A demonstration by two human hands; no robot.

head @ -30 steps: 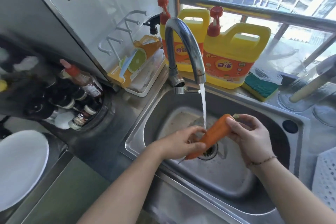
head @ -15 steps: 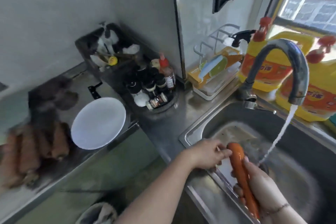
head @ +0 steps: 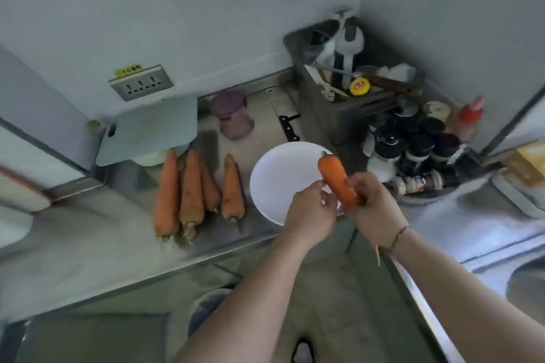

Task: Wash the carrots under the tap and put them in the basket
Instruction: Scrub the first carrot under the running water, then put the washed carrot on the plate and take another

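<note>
Stretching across the frame from left to right, a grey stainless-steel counter (head: 88,244) carries everything else, and at its far right edge the curved rim of a steel sink (head: 525,286) just shows. Against the back wall a pale blue rectangular cutting board (head: 147,130) leans tilted, and in the corner stands a dark metal utensil box (head: 333,115) with a cluster of black-capped spice jars (head: 418,144) just beside it. A round white plate (head: 277,180) lies flat near the counter's front edge. Left of the plate, four unwashed orange carrots (head: 191,191) lie side by side, thick ends toward the wall and root tips toward the person. A small mauve lidded pot (head: 233,118) sits behind them.

Over the plate's right part, the right hand (head: 374,206) is clamped around the lower half of a wet orange carrot (head: 334,178), which points up and away with its stem end highest. The left hand (head: 309,212) is curled with its fingertips (head: 326,186) at the carrot's side; whether they touch it or merely sit beside it cannot be told through the blur. A thin dark bracelet (head: 398,237) circles the right wrist.
</note>
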